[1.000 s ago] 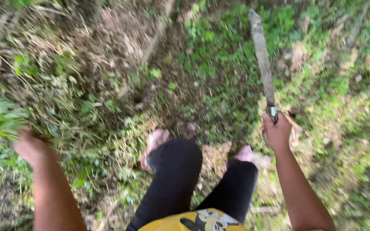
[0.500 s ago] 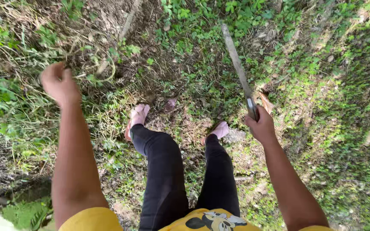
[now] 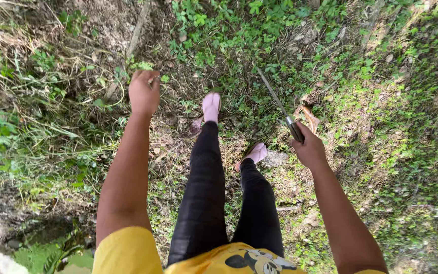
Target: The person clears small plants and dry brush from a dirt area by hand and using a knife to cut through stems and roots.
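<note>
You stand barefoot on a weedy slope, your right hand (image 3: 309,148) closed around the handle of a machete (image 3: 280,106). The blade (image 3: 272,94) runs up and away from that grip, slanting toward your left, its tip above the low green weeds (image 3: 239,30) just beyond your right foot (image 3: 256,152). Your left hand (image 3: 144,91) is stretched out well apart from the machete, on the far side of your left foot (image 3: 211,106). Its fingers are curled inward, and you cannot tell from this angle whether they pinch anything. It hovers over dry grass (image 3: 36,101) and a thin fallen stick (image 3: 130,50). A brown dead leaf (image 3: 310,119) lies on the ground just beside the machete's handle, on the side away from your feet.
</note>
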